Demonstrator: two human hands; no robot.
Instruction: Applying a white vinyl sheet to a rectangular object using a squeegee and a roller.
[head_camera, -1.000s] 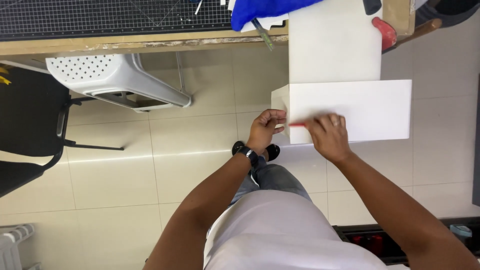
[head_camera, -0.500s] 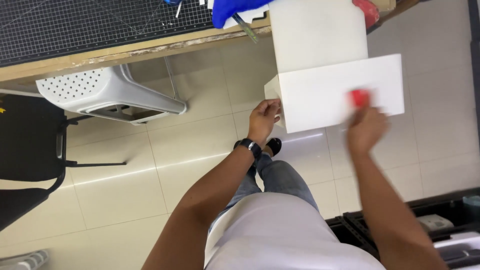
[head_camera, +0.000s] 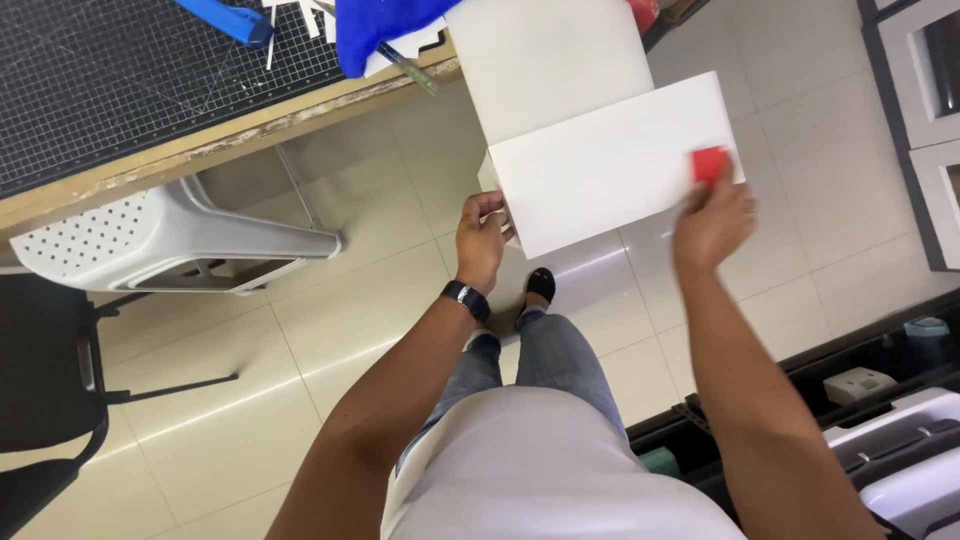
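White folded board (head_camera: 610, 170) held over the tiled floor, its upper flap resting on the table (head_camera: 200, 150) edge. Left hand (head_camera: 482, 238) grips the board's lower left corner. Right hand (head_camera: 712, 225) presses a small red block (head_camera: 709, 164) against the board's right edge. White stool (head_camera: 170, 240) left of board, under table.

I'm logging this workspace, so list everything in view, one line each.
white board: one, white, held out over the floor
second white board: one, white, behind it at the table edge
red block: one, red, on the board's right end
cutting mat: one, black gridded, on the table
blue cloth: one, blue, table edge
plastic stool: one, white, under the table
black chair: one, far left
left hand: grips the board's left edge
right hand: holds the red block
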